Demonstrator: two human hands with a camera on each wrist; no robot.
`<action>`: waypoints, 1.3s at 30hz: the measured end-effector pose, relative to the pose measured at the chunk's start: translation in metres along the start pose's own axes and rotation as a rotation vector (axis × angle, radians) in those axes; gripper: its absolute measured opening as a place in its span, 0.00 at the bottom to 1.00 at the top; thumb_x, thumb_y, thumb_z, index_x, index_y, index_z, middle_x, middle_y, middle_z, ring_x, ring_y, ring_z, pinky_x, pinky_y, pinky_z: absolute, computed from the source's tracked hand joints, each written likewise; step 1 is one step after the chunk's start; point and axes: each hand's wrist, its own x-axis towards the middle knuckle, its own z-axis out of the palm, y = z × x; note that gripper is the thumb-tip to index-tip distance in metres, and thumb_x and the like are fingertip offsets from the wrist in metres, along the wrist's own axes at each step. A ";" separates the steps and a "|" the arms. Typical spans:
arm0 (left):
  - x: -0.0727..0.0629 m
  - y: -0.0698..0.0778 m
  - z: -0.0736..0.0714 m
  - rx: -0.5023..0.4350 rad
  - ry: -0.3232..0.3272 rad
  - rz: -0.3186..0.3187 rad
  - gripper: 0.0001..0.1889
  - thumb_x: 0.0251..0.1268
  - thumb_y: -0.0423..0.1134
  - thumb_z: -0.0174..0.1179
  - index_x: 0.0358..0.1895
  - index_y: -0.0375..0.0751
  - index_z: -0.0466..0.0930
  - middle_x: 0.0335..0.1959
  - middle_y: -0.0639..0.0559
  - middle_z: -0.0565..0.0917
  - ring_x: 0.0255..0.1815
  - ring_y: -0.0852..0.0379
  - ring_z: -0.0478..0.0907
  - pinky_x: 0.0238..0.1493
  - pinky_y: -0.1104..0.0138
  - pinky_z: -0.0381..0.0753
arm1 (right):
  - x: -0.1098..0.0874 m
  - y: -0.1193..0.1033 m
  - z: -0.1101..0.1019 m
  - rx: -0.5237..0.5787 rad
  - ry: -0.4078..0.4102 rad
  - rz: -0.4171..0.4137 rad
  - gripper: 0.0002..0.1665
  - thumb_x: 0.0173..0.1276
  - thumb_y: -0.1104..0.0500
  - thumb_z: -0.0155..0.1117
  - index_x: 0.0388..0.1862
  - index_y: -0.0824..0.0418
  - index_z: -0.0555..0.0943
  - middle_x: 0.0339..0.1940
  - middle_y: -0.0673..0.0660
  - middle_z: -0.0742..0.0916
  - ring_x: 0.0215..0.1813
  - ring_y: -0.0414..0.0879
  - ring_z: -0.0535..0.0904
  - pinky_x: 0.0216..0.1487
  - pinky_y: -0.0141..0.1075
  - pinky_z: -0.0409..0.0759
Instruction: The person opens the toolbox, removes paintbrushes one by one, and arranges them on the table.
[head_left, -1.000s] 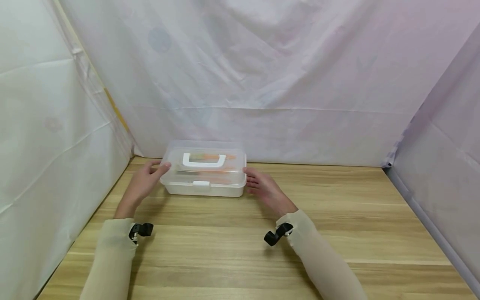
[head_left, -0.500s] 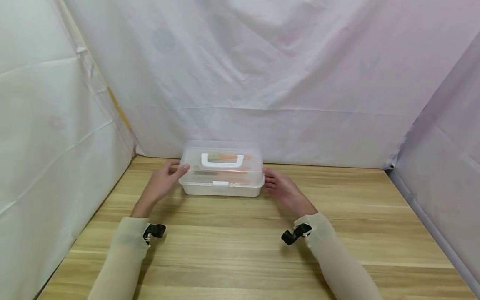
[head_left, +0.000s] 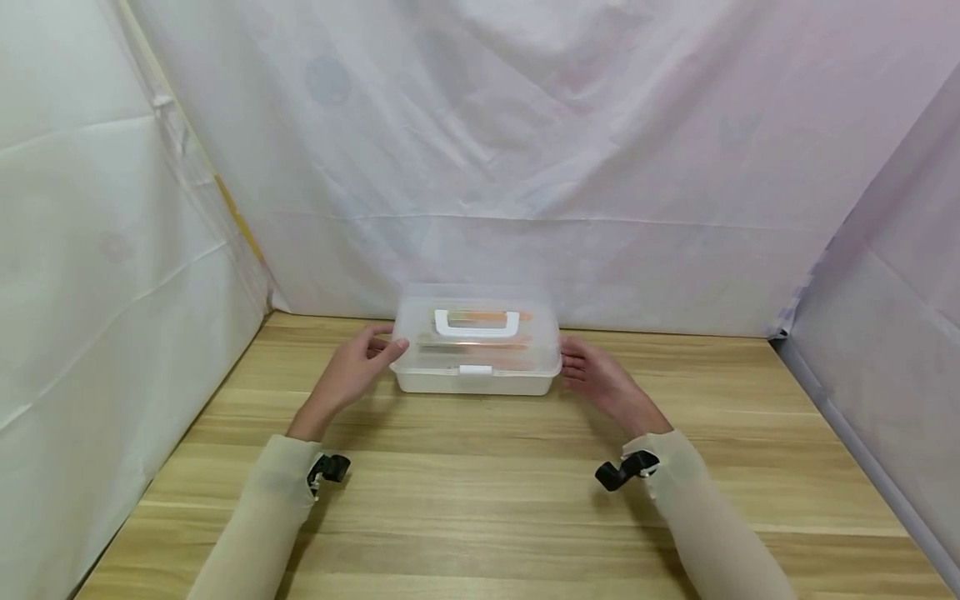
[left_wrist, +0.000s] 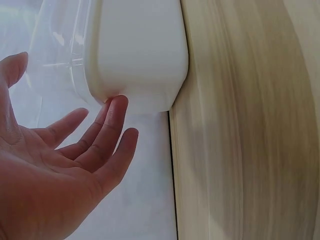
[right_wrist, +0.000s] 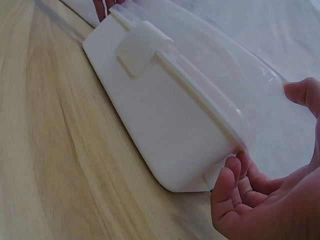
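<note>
A lidded plastic storage box [head_left: 476, 381] stands on the table near the back cloth. Its base is white, its lid clear, with a white carrying handle [head_left: 477, 331] and a front latch [right_wrist: 142, 47]. Long orange and greenish things show blurred through the lid; their kind is unclear. My left hand [head_left: 352, 371] is at the box's left end, its fingertips touching the side below the rim in the left wrist view, thumb apart by the lid. At the right end my right hand [head_left: 603, 385] touches the side with loosely bent fingers; its thumb lies by the lid's edge.
The wood-grain table [head_left: 480, 500] spreads before the box and to both sides. White cloth hangs behind [head_left: 465, 167] and along the left and right. Each sleeve carries a small black wrist mount, one by the left cuff [head_left: 330, 468], one by the right.
The box has slid to the right along the table's back, with both hands moving alongside it at its two ends. The lid has stayed down. The view has shifted slightly.
</note>
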 end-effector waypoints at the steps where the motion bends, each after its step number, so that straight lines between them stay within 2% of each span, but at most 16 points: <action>1: 0.000 0.001 0.002 -0.003 -0.003 0.006 0.37 0.84 0.65 0.57 0.80 0.42 0.72 0.65 0.34 0.85 0.67 0.36 0.82 0.66 0.39 0.81 | -0.001 0.000 -0.003 0.002 0.003 0.002 0.20 0.85 0.46 0.57 0.61 0.60 0.72 0.45 0.47 0.85 0.48 0.41 0.81 0.54 0.36 0.79; 7: 0.002 0.007 0.011 -0.020 -0.016 0.035 0.34 0.85 0.63 0.58 0.79 0.42 0.73 0.63 0.36 0.86 0.65 0.38 0.83 0.66 0.40 0.81 | -0.006 -0.003 -0.018 0.004 -0.005 0.011 0.14 0.87 0.49 0.53 0.56 0.58 0.74 0.42 0.47 0.85 0.46 0.40 0.80 0.51 0.34 0.79; 16: 0.008 0.017 0.024 -0.021 -0.041 0.021 0.38 0.83 0.66 0.59 0.80 0.42 0.72 0.64 0.38 0.86 0.65 0.40 0.84 0.65 0.42 0.82 | -0.013 -0.005 -0.033 -0.004 0.008 0.007 0.12 0.88 0.49 0.52 0.52 0.55 0.76 0.41 0.46 0.85 0.45 0.40 0.81 0.51 0.35 0.78; 24: 0.019 0.025 0.034 -0.025 -0.062 0.038 0.40 0.82 0.66 0.59 0.81 0.40 0.70 0.62 0.39 0.87 0.65 0.41 0.84 0.67 0.42 0.81 | -0.016 -0.009 -0.051 0.052 0.022 -0.001 0.11 0.89 0.50 0.50 0.50 0.53 0.78 0.42 0.47 0.85 0.45 0.40 0.81 0.50 0.35 0.79; 33: 0.027 0.032 0.041 -0.034 -0.067 0.004 0.40 0.81 0.67 0.60 0.81 0.41 0.71 0.63 0.39 0.87 0.66 0.41 0.84 0.67 0.43 0.81 | -0.015 -0.011 -0.062 0.066 0.016 -0.001 0.12 0.90 0.50 0.52 0.47 0.53 0.80 0.41 0.48 0.86 0.45 0.41 0.81 0.50 0.35 0.80; 39: 0.029 0.032 0.043 -0.037 -0.063 0.001 0.40 0.80 0.67 0.61 0.80 0.42 0.72 0.63 0.40 0.87 0.65 0.42 0.84 0.67 0.43 0.81 | -0.016 -0.011 -0.068 -0.010 -0.003 -0.044 0.14 0.91 0.50 0.51 0.47 0.51 0.82 0.40 0.46 0.87 0.46 0.41 0.83 0.53 0.36 0.82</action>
